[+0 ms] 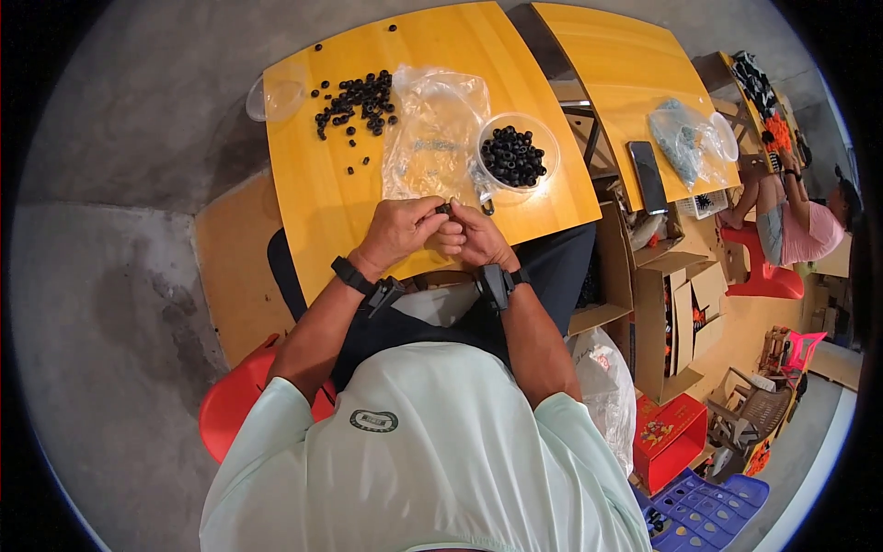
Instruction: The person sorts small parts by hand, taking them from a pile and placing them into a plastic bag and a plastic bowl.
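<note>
Right now both hands are meeting at the desk (313, 184) edge: left hand (397, 235) and right hand (474, 241) are pinching one small black ring (445, 209) between fingertips; ring bowl (517, 156) lying just beyond, nearer the right.

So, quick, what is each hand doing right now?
Left hand: closed, pinching a small black ring.
Right hand: closed on the same ring.

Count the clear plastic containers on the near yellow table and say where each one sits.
2. One clear container, full of black rings, sits near the table's right edge, just beyond the hands. An empty clear one overhangs the far left corner. Others may hide under the clear bag.
</note>
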Demonstrator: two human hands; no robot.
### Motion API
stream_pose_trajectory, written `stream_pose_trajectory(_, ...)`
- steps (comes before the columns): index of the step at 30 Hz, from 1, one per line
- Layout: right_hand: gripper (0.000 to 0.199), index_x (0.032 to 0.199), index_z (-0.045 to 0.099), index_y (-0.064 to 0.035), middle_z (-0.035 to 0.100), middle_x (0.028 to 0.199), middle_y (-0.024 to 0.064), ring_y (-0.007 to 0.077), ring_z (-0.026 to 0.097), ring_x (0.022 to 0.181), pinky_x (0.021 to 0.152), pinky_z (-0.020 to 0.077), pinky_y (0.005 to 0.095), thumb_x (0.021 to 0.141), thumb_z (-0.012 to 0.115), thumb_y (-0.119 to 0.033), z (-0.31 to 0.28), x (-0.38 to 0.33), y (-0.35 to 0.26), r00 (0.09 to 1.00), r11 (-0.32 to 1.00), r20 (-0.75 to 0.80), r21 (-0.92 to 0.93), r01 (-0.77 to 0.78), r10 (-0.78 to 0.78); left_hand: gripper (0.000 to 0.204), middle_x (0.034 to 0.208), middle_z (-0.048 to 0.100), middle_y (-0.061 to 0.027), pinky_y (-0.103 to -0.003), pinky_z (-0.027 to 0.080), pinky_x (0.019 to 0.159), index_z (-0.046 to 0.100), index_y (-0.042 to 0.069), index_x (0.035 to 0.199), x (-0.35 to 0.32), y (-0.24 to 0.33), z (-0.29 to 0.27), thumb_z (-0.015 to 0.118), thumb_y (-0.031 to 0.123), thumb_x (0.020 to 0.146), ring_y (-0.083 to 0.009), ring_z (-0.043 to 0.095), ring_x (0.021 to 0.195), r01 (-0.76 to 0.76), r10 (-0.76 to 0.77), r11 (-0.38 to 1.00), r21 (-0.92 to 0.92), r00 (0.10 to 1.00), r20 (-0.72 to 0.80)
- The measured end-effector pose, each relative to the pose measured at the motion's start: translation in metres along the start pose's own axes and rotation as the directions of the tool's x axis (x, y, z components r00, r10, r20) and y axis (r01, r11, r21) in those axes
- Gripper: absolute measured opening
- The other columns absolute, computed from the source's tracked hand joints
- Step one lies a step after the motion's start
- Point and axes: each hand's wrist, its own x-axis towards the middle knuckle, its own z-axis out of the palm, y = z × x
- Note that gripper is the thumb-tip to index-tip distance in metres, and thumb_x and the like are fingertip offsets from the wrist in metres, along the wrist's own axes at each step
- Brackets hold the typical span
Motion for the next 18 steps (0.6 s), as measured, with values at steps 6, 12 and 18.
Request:
stream_pose_trajectory(6, 0.031, 0.099, 0.056, -0.0084, 0.032, 0.069, -0.0075, 0.0060, 0.030, 0.059, 0.053, 0.0274, 0.0215, 0.103, 0.050, -0.039, -0.001, -0.003, 0.000, 0.999, 0.998, -0.029, -0.036, 0.045, -0.046, 0.020, 0.079, 0.067, -0.0186, -0.034, 0.052, 0.060, 0.068, 0.004, 0.104, 0.006, 0.007, -0.003, 0.070, 0.013, 0.087, -0.0320, 0.068, 0.069, 0.009, -0.011, 0.999, 0.032, 0.998, 0.066)
stream_pose_trajectory(12, 0.028, 0.102, 0.057, -0.0078, 0.029, 0.068, -0.0081, 0.0053, 0.028, 0.058, 0.052, 0.0272, 0.0213, 0.102, 0.054, -0.035, 0.001, -0.004, 0.001, 0.990, 0.983, 0.029, -0.122, 0.140, -0.138, 0.019, 0.079, 0.067, -0.0184, -0.035, 0.052, 0.061, 0.069, 0.003, 0.102, 0.010, 0.005, -0.002, 0.069, 0.014, 0.088, -0.0320, 0.068, 0.069, -0.011, 0.008, 0.999, 0.034, 0.996, 0.087)
stream_pose_trajectory(18, 0.027, 0.101, 0.057, -0.0078, 0.029, 0.066, -0.0083, 0.0053, 0.027, 0.056, 0.051, 0.0269, 0.0216, 0.103, 0.052, -0.035, 0.005, -0.002, 0.002, 0.988, 0.976, -0.028, -0.162, 0.147, -0.154, 0.020, 0.076, 0.066, -0.0182, -0.033, 0.051, 0.060, 0.069, 0.003, 0.105, 0.010, 0.003, -0.002, 0.068, 0.016, 0.089, -0.0262, 0.067, 0.064, 0.067, -0.062, 0.996, -0.059, 0.994, 0.095)
